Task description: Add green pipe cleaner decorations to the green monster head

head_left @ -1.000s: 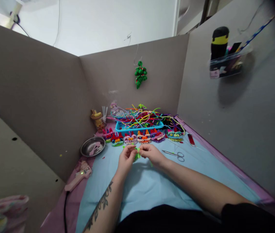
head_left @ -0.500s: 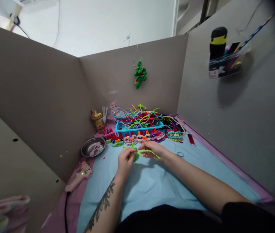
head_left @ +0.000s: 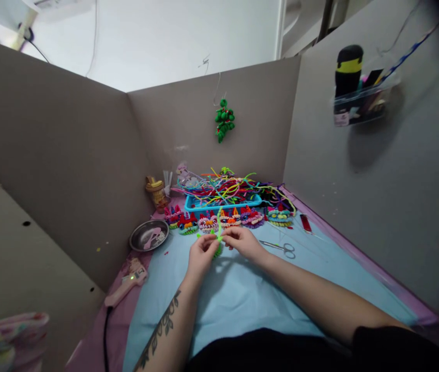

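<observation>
My left hand (head_left: pixel 200 254) and my right hand (head_left: pixel 242 241) meet above the light blue mat (head_left: pixel 242 294), both pinched on a small green pipe-cleaner piece (head_left: pixel 218 243) between them. A thin green strand of it sticks up between the fingertips. Just beyond my hands lies a row of several finished colourful pipe-cleaner figures (head_left: pixel 227 219). Behind them a blue tray (head_left: pixel 223 201) holds a heap of loose coloured pipe cleaners.
Small scissors (head_left: pixel 281 247) lie right of my right hand. A metal dish (head_left: pixel 148 235) and a pink glue gun (head_left: pixel 126 284) sit at the left. Grey partition walls enclose the desk; a green ornament (head_left: pixel 224 120) hangs on the back wall, a clear holder (head_left: pixel 362 98) on the right one.
My right hand swept the green strand out to the right, then came back toward my left hand; the strand now points upward. The scissors show again.
</observation>
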Demonstrator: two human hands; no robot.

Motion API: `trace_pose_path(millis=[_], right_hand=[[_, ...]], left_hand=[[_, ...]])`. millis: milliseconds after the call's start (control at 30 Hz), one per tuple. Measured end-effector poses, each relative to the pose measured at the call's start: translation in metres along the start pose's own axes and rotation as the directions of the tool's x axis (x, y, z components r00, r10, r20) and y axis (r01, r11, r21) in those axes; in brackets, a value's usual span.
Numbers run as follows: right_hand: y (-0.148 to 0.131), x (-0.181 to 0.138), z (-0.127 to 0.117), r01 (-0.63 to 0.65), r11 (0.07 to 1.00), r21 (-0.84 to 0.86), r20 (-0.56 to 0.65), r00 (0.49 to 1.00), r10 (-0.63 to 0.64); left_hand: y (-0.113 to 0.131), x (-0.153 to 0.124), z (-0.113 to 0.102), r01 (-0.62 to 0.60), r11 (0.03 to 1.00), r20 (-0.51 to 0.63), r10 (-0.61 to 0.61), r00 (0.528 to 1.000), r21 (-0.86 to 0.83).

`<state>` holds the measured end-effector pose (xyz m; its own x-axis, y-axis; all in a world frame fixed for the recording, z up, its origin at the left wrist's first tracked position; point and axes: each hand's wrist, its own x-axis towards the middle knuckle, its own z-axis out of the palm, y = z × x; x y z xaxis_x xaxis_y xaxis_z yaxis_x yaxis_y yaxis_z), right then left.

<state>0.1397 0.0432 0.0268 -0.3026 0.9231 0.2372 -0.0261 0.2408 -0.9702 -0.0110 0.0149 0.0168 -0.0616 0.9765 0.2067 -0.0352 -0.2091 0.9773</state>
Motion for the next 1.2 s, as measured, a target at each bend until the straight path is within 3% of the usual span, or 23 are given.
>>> trace_pose_path(millis=[167,300,500,600,733,833,900,1067,1200], right_hand=[[-0.004,-0.003,-0.002,0.222,0.930,-0.292,-0.002,0.972,-0.233],[-0.006,-0.006,-0.001,0.236,0.893,-0.383,-0.035,0.962,-0.270],[-0.007,-0.004,0.000,0.139,0.951,-0.277,-0.033,0.987,-0.154],[-0.005,-0.002,0.000,0.032,0.983,-0.180,-0.042,0.998,-0.040],[0.002,0.000,0.001,-0.136,0.990,-0.032,-0.040,0.990,0.135],[0.005,0.001,0.001,-0.225,0.973,0.060,-0.024,0.974,0.226],[0.005,0.002,0.000,-0.203,0.974,0.095,-0.013,0.979,0.206],[-0.001,0.002,-0.003,0.022,1.000,0.020,-0.023,1.000,-0.021],[-0.004,0.002,-0.003,0.008,1.000,-0.017,0.002,1.000,-0.008]], left_hand=[[0.002,0.000,0.000,0.118,0.993,0.100,-0.116,0.988,-0.013],[0.000,0.000,-0.001,0.070,0.997,0.076,-0.069,0.995,-0.016],[-0.001,0.000,0.001,-0.026,1.000,0.117,0.028,0.993,-0.018],[-0.004,-0.002,0.000,-0.142,0.982,0.103,0.130,0.986,0.126],[-0.009,-0.003,-0.005,-0.387,0.828,0.152,0.356,0.922,0.406],[-0.012,-0.004,-0.007,-0.473,0.741,0.199,0.433,0.879,0.476],[-0.011,-0.004,-0.006,-0.442,0.764,0.168,0.414,0.895,0.470],[-0.007,-0.003,-0.002,-0.256,0.878,0.063,0.253,0.965,0.405],[-0.009,-0.002,-0.005,-0.318,0.800,0.095,0.316,0.944,0.509]])
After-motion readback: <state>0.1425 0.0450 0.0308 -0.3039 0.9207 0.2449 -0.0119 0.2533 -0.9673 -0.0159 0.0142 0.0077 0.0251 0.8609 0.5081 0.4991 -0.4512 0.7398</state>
